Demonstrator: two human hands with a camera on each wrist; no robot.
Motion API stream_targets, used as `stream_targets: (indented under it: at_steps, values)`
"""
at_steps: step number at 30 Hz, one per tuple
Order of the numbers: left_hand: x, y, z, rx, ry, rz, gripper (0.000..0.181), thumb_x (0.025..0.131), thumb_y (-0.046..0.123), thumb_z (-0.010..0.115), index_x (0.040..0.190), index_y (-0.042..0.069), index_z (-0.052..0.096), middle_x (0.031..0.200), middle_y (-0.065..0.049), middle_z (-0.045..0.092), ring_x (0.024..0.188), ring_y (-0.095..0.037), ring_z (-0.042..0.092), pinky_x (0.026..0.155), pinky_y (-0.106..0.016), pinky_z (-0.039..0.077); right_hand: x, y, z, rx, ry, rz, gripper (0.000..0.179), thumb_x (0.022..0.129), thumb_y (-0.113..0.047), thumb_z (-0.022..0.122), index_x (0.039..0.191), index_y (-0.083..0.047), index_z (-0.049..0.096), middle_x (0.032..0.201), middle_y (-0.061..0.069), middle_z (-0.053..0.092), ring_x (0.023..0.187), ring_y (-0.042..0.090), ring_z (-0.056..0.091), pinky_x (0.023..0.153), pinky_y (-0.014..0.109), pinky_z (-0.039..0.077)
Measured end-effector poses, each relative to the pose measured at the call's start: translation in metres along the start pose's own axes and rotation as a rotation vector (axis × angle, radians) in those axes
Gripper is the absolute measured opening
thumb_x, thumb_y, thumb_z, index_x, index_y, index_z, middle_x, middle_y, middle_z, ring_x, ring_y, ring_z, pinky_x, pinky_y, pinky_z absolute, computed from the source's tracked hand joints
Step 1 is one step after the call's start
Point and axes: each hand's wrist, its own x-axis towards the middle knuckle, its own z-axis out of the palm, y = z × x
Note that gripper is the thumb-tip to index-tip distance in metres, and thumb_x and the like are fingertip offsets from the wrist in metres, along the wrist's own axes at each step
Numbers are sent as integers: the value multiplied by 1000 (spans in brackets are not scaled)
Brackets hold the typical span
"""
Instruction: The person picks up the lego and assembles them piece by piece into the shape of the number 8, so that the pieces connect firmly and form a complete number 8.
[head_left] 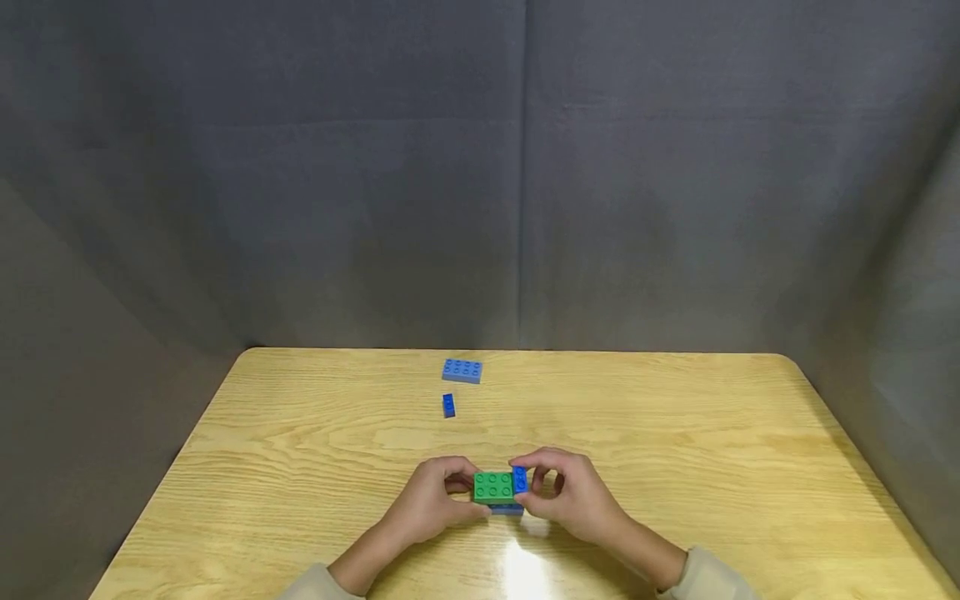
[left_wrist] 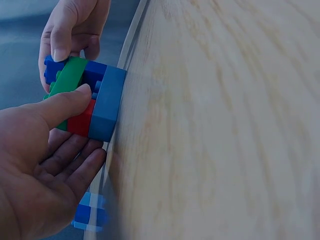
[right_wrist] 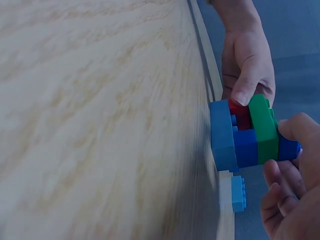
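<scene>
In the head view, a stack of toy building bricks sits near the front of the table, between the two hands. Its bottom is a light blue brick. Above that lie a red brick and a blue brick, with a gap between them on the near side. A green brick covers this layer. On the green brick's right end is a small dark blue brick, which my right hand pinches between thumb and fingers. My left hand grips the stack's left end, thumb on the near side.
Farther back on the wooden table lie a loose light blue brick, studs up, and a small dark blue brick in front of it. A dark grey curtain hangs behind the table and along both sides.
</scene>
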Motion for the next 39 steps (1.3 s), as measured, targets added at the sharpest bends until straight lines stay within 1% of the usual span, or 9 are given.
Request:
stream_targets:
  at_steps: [4,8,14,18,22,25,28,35,39]
  values:
    - [-3,13,1,16,7,1,29,71,5,81,97,6,66,96,-4,63,87,-17,64,80,-31,54,1,-9,-2,-44,3,-24,31,73,-1,77,103,-9,69,87,3,67,69,25,59,46,22,42]
    - [-5,25,-1,20,5,-3,28,71,2,80,96,4,66,96,-7,64,88,-21,64,81,-35,53,2,-12,-4,-52,-4,-12,32,72,-1,78,102,-9,70,85,2,67,70,27,59,46,19,39]
    - [0,10,0,25,5,-11,30,71,11,82,96,10,66,97,-1,64,88,-15,64,80,-28,53,3,-9,-5,-50,-13,33,32,72,-2,79,102,-8,70,84,1,67,71,29,59,47,15,36]
    - [1,0,1,11,-1,-17,31,70,16,83,96,12,66,97,0,64,89,-13,64,80,-26,53,2,4,1,-19,-16,77,32,72,-3,79,103,-7,69,85,1,67,68,30,57,45,17,38]
    - [1,-2,1,8,-9,-12,31,71,17,83,96,12,66,96,0,63,89,-13,64,80,-25,53,2,24,6,13,-20,103,33,72,-8,80,103,-11,69,95,-2,69,78,20,61,62,27,51]
    - [1,-1,0,25,-12,-10,30,71,18,83,96,13,66,96,1,63,89,-12,63,80,-24,52,3,35,7,57,-39,115,32,73,-14,81,103,-16,69,98,-6,69,88,14,63,78,34,53]
    - [1,-2,0,40,-9,0,31,72,19,82,97,14,65,97,2,63,89,-12,63,81,-24,52,2,40,7,117,-58,119,32,75,-19,80,104,-18,69,96,-5,69,87,15,65,80,34,53]
    - [0,-4,2,97,-13,40,34,74,21,81,102,16,63,99,5,62,90,-10,62,82,-22,51,1,42,8,164,-65,120,33,76,-21,79,106,-16,68,97,-3,69,90,18,66,81,32,53]
    - [0,-1,-1,133,-60,65,33,77,20,78,105,17,60,101,6,60,93,-9,61,86,-25,50,0,23,5,157,-62,134,31,77,-9,77,106,-7,67,99,4,69,92,22,65,84,38,52]
